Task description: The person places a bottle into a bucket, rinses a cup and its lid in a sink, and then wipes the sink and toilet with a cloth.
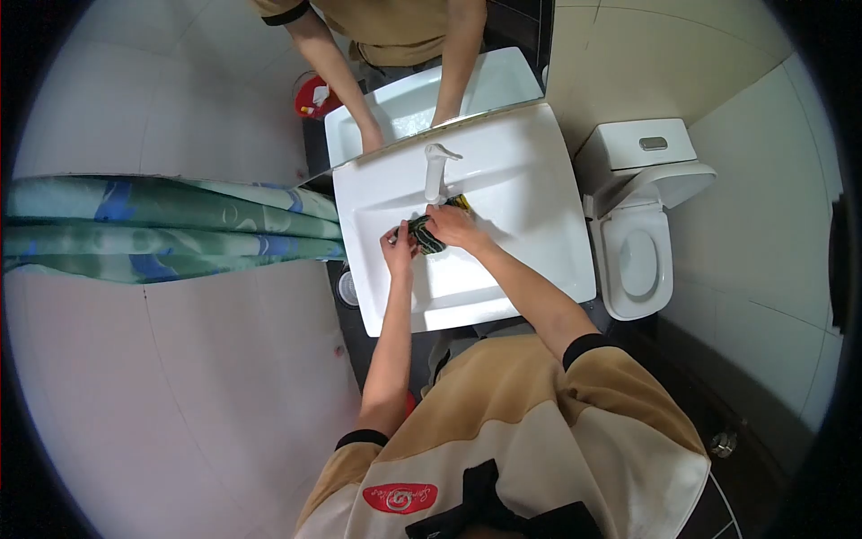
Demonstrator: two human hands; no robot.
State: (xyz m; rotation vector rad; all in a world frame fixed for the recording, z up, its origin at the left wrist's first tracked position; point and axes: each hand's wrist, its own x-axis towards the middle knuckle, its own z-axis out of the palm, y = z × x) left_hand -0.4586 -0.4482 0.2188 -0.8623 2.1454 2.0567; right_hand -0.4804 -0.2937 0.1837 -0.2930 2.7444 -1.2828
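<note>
Over the basin of a white sink [532, 241], a small dark green cloth [429, 242] with pale stripes and a yellow edge is bunched between both my hands. My left hand [399, 250] is closed on its left end, thumb and fingers pinching it. On its upper right part lies my right hand [452, 226], fingers curled down over the fabric. The white faucet [435, 175] stands just behind the cloth, close above my right hand. Parts of the cloth are hidden beneath my fingers.
A mirror [395, 99] behind the sink reflects my arms and a red bucket. The green and blue shower curtain [180, 229] reaches the sink's left edge. To the right stands a toilet [637, 256] with its lid raised. A floor drain or round fitting [347, 289] lies lower left.
</note>
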